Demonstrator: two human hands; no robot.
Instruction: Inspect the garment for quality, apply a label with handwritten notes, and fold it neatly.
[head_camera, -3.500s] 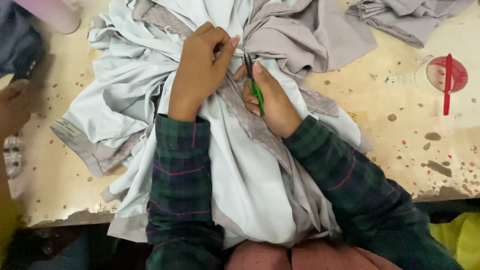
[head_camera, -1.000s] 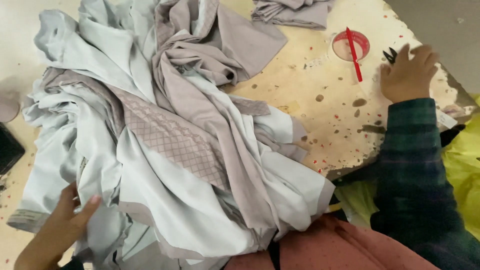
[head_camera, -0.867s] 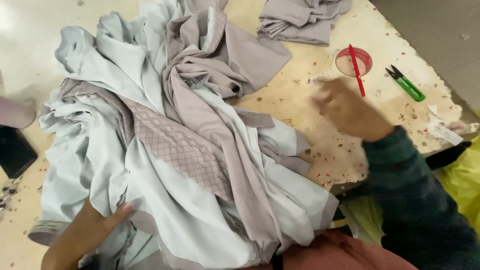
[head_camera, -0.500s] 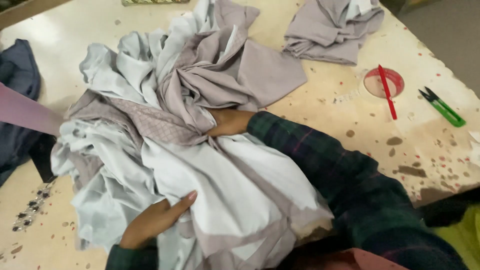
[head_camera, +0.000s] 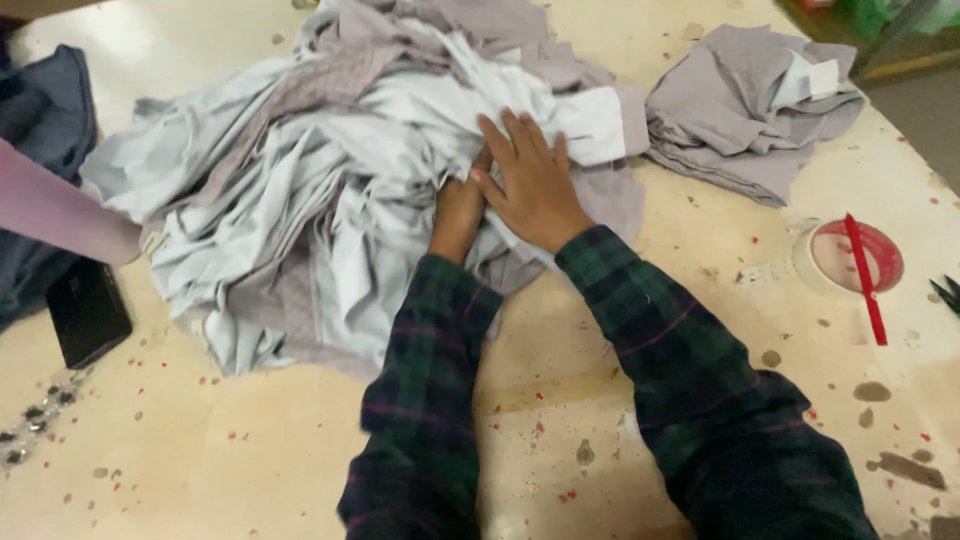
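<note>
now right hand (head_camera: 533, 188) lies flat, fingers (head_camera: 497, 140) spread, on the grey-and-white garment pile (head_camera: 300, 200) mid-worktop (head_camera: 250, 450). left hand (head_camera: 458, 208) is pushed under the cloth beside it; its fingers are hidden, cannot tell. red-rimmed tape roll (head_camera: 850, 260) sits well apart, right.

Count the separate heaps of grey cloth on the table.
2: the large crumpled grey cloth heap under both hands, and a smaller folded grey cloth bundle at top right. More may lie off-frame.

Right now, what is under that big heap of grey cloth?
The speckled table shows around the grey cloth heap. The left hand is tucked into it, fingers hidden; the right hand lies flat on top. Anything beneath is covered.
</note>
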